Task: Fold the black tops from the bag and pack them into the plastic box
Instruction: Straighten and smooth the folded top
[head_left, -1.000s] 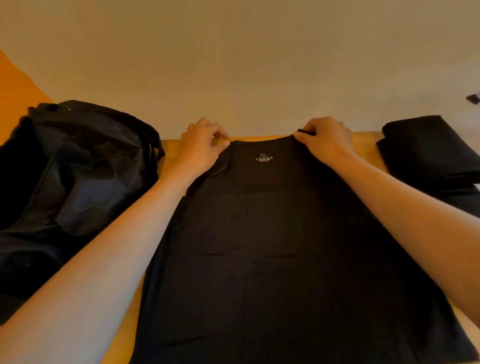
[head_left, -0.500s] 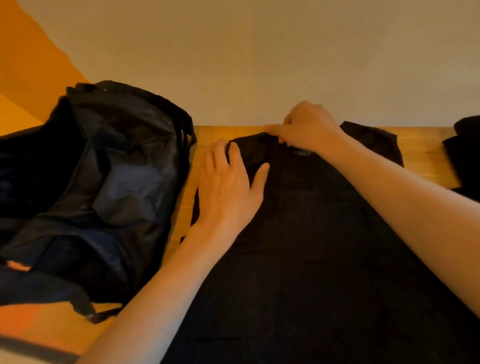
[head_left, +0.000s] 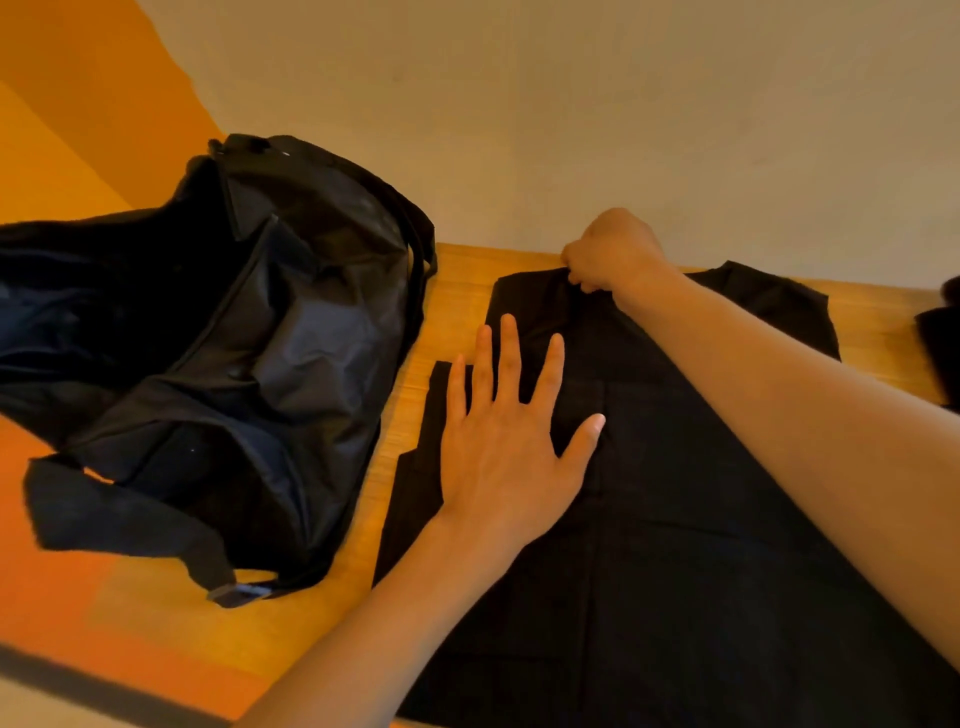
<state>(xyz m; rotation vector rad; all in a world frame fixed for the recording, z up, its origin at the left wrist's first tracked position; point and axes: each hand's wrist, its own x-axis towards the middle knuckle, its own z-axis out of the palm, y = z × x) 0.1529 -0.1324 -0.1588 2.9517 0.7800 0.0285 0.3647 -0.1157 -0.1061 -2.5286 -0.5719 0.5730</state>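
Wooden table (head_left: 462, 291): left hand (head_left: 511, 441) flat, pressing black top (head_left: 675, 519); right hand (head_left: 613, 254), beyond, pinching folded shoulder. Next, probably: folding other side.

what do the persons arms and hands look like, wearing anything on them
The left hand and right hand are bare: no gloves, and no ring shows. The left forearm and right forearm are bare too, with no sleeve, watch, wristband or marking in view.
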